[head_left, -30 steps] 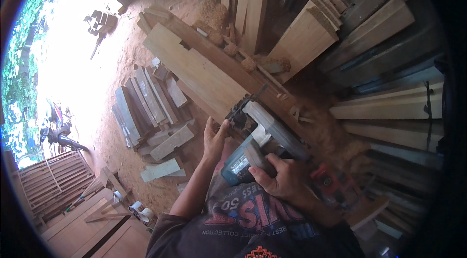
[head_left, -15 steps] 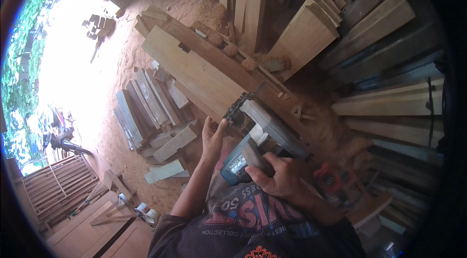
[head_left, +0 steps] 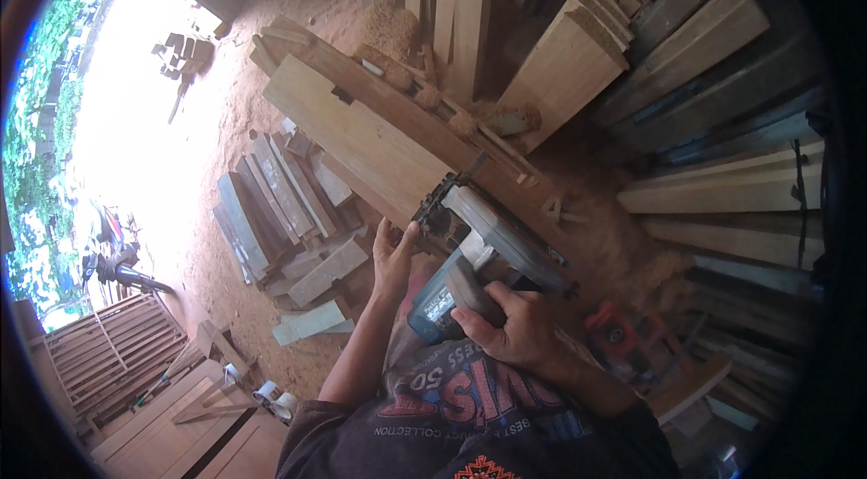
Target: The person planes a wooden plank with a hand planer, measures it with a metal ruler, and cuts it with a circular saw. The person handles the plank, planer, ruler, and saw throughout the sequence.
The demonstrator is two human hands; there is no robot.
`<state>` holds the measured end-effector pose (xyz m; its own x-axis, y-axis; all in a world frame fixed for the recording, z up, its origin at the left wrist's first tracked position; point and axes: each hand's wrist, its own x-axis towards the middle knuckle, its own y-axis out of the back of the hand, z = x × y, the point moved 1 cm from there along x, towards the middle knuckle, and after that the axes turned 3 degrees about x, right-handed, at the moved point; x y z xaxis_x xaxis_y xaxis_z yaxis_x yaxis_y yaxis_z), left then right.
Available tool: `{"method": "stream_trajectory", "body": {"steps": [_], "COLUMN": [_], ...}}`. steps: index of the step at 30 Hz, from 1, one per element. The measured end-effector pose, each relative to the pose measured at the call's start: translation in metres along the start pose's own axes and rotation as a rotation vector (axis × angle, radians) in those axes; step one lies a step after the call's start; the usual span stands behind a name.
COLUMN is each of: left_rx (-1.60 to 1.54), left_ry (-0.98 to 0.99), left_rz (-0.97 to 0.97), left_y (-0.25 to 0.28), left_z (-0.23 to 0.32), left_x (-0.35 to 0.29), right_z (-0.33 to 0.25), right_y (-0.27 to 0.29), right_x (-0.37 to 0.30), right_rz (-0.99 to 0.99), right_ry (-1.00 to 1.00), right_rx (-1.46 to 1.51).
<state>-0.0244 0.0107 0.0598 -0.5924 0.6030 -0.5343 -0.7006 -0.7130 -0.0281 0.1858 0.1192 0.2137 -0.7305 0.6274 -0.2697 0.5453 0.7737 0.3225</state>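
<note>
A large teal-and-grey power tool (head_left: 495,231) sits at the near end of a long pale board (head_left: 370,131). Around its grey rear grip my right hand (head_left: 515,325) is closed, with the thumb on top. At the tool's front-left corner, by the board's edge, my left hand (head_left: 394,262) holds the black metal base with thumb and forefinger; its other fingers are partly hidden. The tool's underside and its contact with the wood are hidden. Farther along the board is a dark rectangular notch (head_left: 341,95).
Wood offcuts (head_left: 280,195) lie stacked on the dusty floor to the left. Shavings (head_left: 391,30) are heaped behind the board. Planks (head_left: 573,68) lean at the back and right. A red machine (head_left: 614,334) is near my right elbow, and a slatted frame (head_left: 99,344) lies at the lower left.
The view has shifted very slightly. Both hands keep their places on the tool, and the board and tool show no clear movement.
</note>
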Motion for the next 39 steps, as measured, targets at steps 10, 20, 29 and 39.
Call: {"method": "stream_trajectory", "body": {"steps": [10,20,29,39], "left_rx": [-0.046,-0.037,-0.052,-0.117], "left_ry": [0.000,-0.053,-0.023,-0.034], "left_rz": [0.005,0.011,-0.003,-0.001], "left_y": [0.001,0.000,0.003,0.005], "left_z": [-0.001,-0.001,-0.004,-0.009], "left_x": [0.001,0.002,0.003,0.007], "right_z": [-0.002,-0.005,-0.006,-0.002], "right_y": [-0.001,-0.001,-0.001,-0.005], "right_x": [0.001,0.000,0.000,-0.001], "right_rz": [0.031,0.034,0.029,0.054], "right_ry": [0.039,0.051,0.063,0.052], "right_rx": [-0.021,-0.037,-0.009,-0.016]}}
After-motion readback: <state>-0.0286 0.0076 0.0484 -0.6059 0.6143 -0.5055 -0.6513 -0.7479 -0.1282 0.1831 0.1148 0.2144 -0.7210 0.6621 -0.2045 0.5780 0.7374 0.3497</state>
